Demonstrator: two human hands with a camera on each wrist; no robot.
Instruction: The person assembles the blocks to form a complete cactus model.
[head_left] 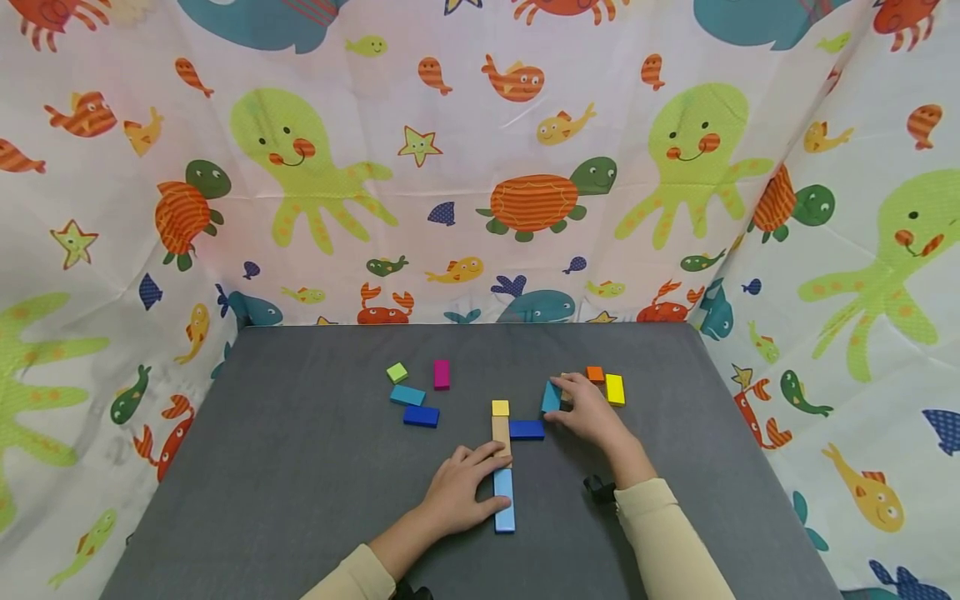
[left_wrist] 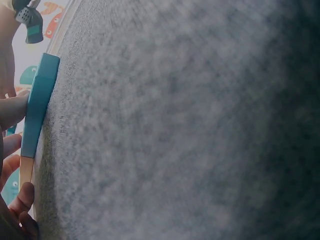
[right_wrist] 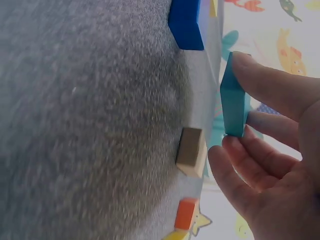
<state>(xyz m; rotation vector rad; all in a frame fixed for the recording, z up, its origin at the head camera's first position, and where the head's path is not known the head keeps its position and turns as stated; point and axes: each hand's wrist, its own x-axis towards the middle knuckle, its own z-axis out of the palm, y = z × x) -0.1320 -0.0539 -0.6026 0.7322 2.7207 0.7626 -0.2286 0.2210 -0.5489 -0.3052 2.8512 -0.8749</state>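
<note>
My right hand [head_left: 592, 410] pinches a teal block [head_left: 551, 397] between thumb and fingers. In the right wrist view that teal block [right_wrist: 233, 102] shows raised above the table. My left hand [head_left: 463, 490] rests on a row of blocks, its thumb on the long light blue block [head_left: 505, 523] and its fingertips over the tan block [head_left: 501, 428]. The left wrist view shows the light blue block [left_wrist: 41, 102] lying end to end with the tan one. A small yellow block [head_left: 500, 407] tops the row, and a dark blue block [head_left: 527, 430] juts out from its right side.
Left of the row lie a green block [head_left: 397, 372], a magenta block [head_left: 442, 375], a teal-blue block [head_left: 407, 395] and a blue block [head_left: 422, 417]. Beyond my right hand are an orange block [head_left: 595, 374], a yellow block [head_left: 615, 389] and a tan block [right_wrist: 191, 152]. Patterned cloth encloses the grey table [head_left: 300, 467].
</note>
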